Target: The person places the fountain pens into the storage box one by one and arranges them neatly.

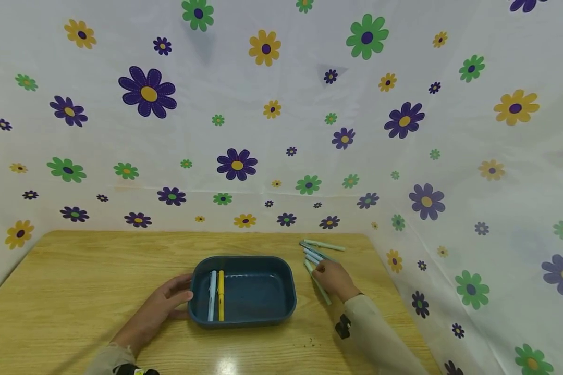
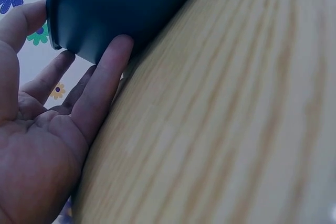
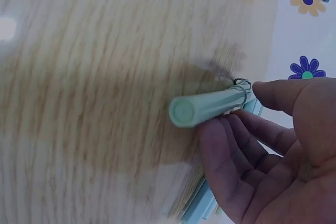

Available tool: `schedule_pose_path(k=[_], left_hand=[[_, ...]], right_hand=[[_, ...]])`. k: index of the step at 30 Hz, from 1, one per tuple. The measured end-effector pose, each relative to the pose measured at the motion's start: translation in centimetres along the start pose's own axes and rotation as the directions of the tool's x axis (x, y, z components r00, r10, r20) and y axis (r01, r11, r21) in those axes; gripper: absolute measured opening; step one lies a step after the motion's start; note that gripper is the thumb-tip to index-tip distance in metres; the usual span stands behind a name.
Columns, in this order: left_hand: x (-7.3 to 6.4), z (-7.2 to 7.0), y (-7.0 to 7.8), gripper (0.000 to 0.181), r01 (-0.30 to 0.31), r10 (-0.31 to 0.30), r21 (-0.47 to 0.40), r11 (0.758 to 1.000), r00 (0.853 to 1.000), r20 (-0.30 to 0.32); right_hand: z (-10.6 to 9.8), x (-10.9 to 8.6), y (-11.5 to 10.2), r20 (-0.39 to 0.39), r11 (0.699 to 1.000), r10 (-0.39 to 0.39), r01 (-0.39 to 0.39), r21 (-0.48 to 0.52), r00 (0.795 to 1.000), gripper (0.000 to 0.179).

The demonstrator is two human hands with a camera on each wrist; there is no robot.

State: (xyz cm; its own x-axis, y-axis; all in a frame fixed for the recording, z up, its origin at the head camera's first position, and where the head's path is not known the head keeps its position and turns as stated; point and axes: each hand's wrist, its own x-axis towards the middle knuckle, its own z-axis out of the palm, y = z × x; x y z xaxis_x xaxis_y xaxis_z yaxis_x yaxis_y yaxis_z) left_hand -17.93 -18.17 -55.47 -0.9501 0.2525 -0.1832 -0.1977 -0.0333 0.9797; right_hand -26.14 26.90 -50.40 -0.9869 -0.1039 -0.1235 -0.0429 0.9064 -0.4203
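A dark blue tray (image 1: 244,325) stands on the table with a light blue pen (image 1: 212,297) and a yellow pen (image 1: 221,296) lying side by side at its left end. My left hand (image 1: 161,307) rests against the tray's left wall, fingers fairly straight, as the left wrist view also shows on the tray (image 2: 115,9). To the right of the tray, my right hand (image 1: 333,278) pinches a pale green pen (image 3: 205,107) between thumb and fingers near its clip. Part of that pen is hidden by the hand in the head view.
Beyond the right hand, several light blue pens (image 1: 313,255) lie together, with another pale green pen (image 1: 326,245) behind them. A flower-printed white sheet (image 1: 281,130) rises behind the wooden table (image 1: 122,255) and along its right side.
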Motion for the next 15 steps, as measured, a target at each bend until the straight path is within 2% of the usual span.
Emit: schedule_pose_path(k=[4, 15], left_hand=[[-0.1, -0.1, 0.1, 0.066, -0.007, 0.007, -0.003, 1.000, 1.000, -0.004], [0.1, -0.1, -0.2, 0.066, -0.019, 0.020, -0.027, 0.999, 1.000, 0.019]], right_hand=[[0.0, 0.4, -0.6, 0.010, 0.999, 0.027, -0.027, 0.047, 1.000, 0.019], [-0.1, 0.4, -1.0, 0.067, 0.987, 0.086, -0.094, 0.129, 0.994, 0.044]])
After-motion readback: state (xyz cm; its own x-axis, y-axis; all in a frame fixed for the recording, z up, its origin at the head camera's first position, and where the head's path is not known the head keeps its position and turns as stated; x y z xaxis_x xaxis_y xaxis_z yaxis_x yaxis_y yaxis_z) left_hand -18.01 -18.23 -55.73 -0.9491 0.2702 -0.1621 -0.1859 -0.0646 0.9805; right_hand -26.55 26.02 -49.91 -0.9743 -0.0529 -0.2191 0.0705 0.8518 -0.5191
